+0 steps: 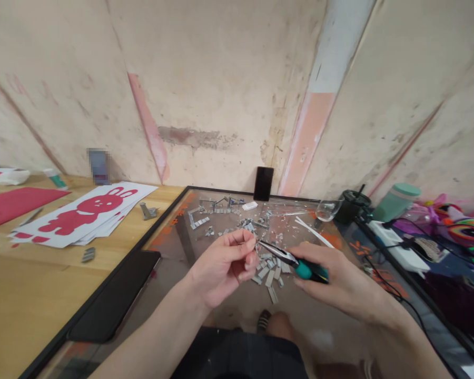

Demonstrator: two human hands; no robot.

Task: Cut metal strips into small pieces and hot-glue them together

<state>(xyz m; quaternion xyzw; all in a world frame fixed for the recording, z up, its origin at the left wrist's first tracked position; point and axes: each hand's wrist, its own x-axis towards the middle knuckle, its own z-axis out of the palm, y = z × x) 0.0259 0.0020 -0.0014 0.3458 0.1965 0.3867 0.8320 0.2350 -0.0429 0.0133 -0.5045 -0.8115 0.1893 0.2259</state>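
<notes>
My right hand (324,268) is wrapped round green-and-black-handled pliers (302,269), whose metal jaws point left. Their tip meets the fingertips of my left hand (233,255). Thumb and index finger of that hand are pinched together; whatever is between them is too small to name. Below and beyond the plier jaws, many small flat grey pieces (269,276) lie scattered on a glass tabletop (213,316). Farther back stand small grey assembled shapes (221,205) and a white slip (249,206).
A dark phone (264,183) leans against the wall. White strips (314,231) and a clear cup (327,210) lie to the right, near a power strip (398,245). At left are a black pad (114,297) and paper with a red rabbit (90,210).
</notes>
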